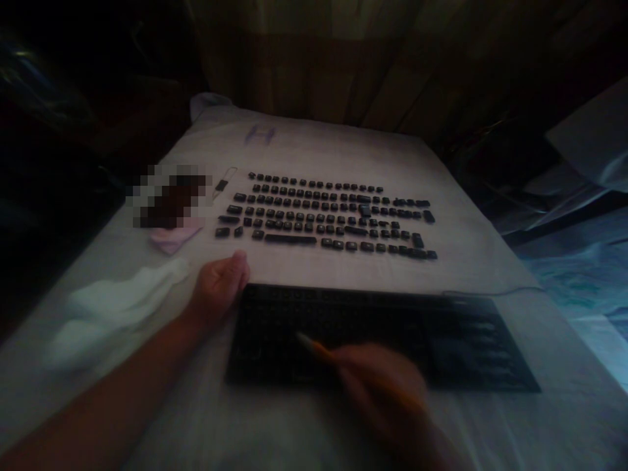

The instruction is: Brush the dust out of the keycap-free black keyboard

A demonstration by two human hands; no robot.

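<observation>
Two hands work at a black keyboard [392, 366], which lies flat on the near part of the surface [343, 150], its long side running from left to right. The right hand [383, 379] grasps an orange tool [321, 352], thin and held like a pen. The pale tip of the tool points away and to the left, over the left half of the keyboard. Motion blur covers this zone; contact between tip and keyboard cannot be confirmed.

The left hand [223, 281] is clenched, thumb uppermost, at the far left corner of the keyboard. Whether it touches that corner or encloses a small item cannot be told.

Loose black keys [307, 214] are set out in several rows beyond the keyboard, well apart from it. A long key [290, 239] lies in the nearest row. A thin cable [505, 292] runs along the far right edge of the keyboard and continues to the right.

Left of the rows: a wire loop [222, 186] with a dark middle part, then a pink cloth [173, 241] next to a pixelated dark area. A crumpled white cloth [118, 304] lies nearer, beside the left forearm. A purple mark [260, 135] shows near the far edge of the surface.
</observation>
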